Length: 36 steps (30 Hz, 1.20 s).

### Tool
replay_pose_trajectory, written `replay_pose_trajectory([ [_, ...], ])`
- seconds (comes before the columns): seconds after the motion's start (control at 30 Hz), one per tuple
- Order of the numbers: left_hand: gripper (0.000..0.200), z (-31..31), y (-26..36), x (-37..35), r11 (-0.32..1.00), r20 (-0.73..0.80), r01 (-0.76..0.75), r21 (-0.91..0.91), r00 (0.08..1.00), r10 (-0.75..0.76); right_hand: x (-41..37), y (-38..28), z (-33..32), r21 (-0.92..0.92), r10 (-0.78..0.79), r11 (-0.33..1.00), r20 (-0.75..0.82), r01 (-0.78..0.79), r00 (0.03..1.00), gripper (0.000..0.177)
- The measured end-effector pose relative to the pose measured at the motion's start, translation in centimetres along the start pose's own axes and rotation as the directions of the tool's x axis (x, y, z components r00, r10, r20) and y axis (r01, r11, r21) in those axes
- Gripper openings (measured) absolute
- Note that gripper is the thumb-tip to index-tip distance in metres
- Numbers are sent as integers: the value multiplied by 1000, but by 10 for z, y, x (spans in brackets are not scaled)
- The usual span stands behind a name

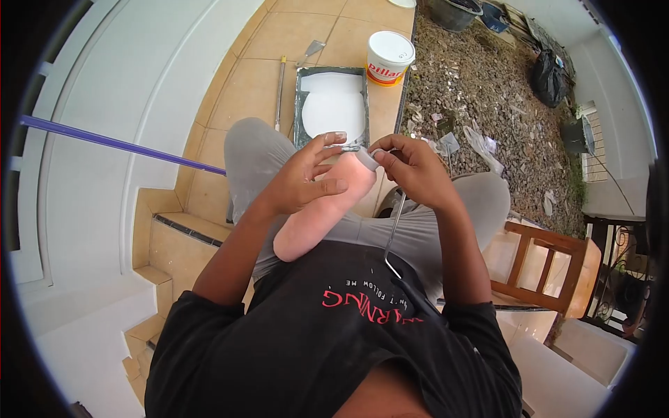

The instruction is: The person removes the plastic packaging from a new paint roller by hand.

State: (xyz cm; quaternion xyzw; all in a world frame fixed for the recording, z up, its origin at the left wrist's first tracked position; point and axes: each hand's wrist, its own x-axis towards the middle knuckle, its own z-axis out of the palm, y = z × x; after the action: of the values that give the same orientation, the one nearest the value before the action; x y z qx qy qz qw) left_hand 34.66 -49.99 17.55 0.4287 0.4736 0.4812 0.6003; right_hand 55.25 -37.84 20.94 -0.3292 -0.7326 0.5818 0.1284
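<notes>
A pinkish paint roller sleeve (320,212) lies slantwise over my lap, its lower end near my black shirt. At its upper end, my right hand (412,167) pinches a grey end piece (366,159) between thumb and fingers. My left hand (311,177) is beside the sleeve with its fingers spread and curved. Below my right hand hangs a bent metal rod (396,233), its lower end against the shirt. Just beyond my hands is a dark-edged paint tray (300,104) holding white paint.
A white paint bucket (390,59) stands right of the tray. A scraper (311,51) and a thin rod (281,94) lie on the tiles. A purple pole (125,145) reaches in from the left. At right are gravel (460,90) and a wooden chair (540,268).
</notes>
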Motion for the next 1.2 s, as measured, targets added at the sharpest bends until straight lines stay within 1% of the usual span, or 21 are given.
replay_pose_trajectory([
  [0.07,94,-23,-8,-28,978,51,206,17,977,-207,-1,10,7,-56,-36,998,-113,30,993,23],
  [0.1,90,-20,-15,-39,969,31,151,197,987,-160,-3,10,5,-10,10,1000,-130,-11,992,22],
  [0.17,84,-7,-29,-61,849,16,44,527,998,-62,-2,22,7,35,-60,997,-154,66,986,21],
  [0.27,72,17,-34,-55,877,-202,141,460,978,-52,2,32,11,38,-144,987,-187,154,972,20],
  [0.3,71,18,-32,-55,885,-215,133,446,976,-38,4,29,12,26,-174,983,-201,183,964,20],
  [0.37,69,22,-22,-53,902,-226,112,417,974,-16,0,17,11,68,-71,994,-208,87,976,19],
  [0.4,69,23,-17,-52,888,-201,132,441,979,-46,-4,12,10,91,-17,995,-211,37,977,19],
  [0.47,69,19,1,-45,852,-165,164,497,982,-93,-2,22,6,111,-102,984,-275,136,956,19],
  [0.5,70,16,12,-39,848,-89,122,516,992,-88,1,28,4,118,-147,975,-300,190,942,20],
  [0.57,73,6,38,-23,833,63,32,553,995,-80,7,36,-6,144,-89,979,-330,144,940,21],
  [0.6,73,-3,50,-15,903,100,5,430,994,-53,10,39,-14,156,-62,980,-345,123,937,21],
  [0.67,75,-22,73,-4,986,160,-50,157,987,25,22,48,-32,478,61,864,-413,159,909,17],
  [0.7,76,-24,85,-1,999,145,-28,-32,989,33,28,58,-40,511,66,836,-455,200,888,17],
  [0.77,78,-22,110,10,920,135,6,-391,989,51,31,68,-57,572,70,777,-493,263,867,15],
  [0.87,84,3,101,27,986,-143,-105,-129,986,86,30,69,-56,632,137,735,-494,247,858,13],
  [0.93,81,15,94,32,994,-250,-82,-66,966,63,33,76,-46,700,230,692,-449,180,863,15],
  [1.0,81,23,84,39,966,-298,-164,-202,949,98,30,80,-37,751,298,653,-372,96,879,23],
  [1.03,72,22,81,40,975,-348,-168,-145,931,108,28,89,-38,770,259,635,-282,57,924,27],
  [1.13,62,-7,59,47,990,-367,11,138,929,41,25,92,-42,726,170,682,-272,86,947,26],
  [1.17,51,-14,56,44,995,-338,69,-73,937,-90,25,92,-44,758,240,651,-252,38,938,23],
  [1.2,51,-23,48,44,987,-353,84,-137,927,-128,27,91,-45,758,295,652,-279,21,914,21],
])
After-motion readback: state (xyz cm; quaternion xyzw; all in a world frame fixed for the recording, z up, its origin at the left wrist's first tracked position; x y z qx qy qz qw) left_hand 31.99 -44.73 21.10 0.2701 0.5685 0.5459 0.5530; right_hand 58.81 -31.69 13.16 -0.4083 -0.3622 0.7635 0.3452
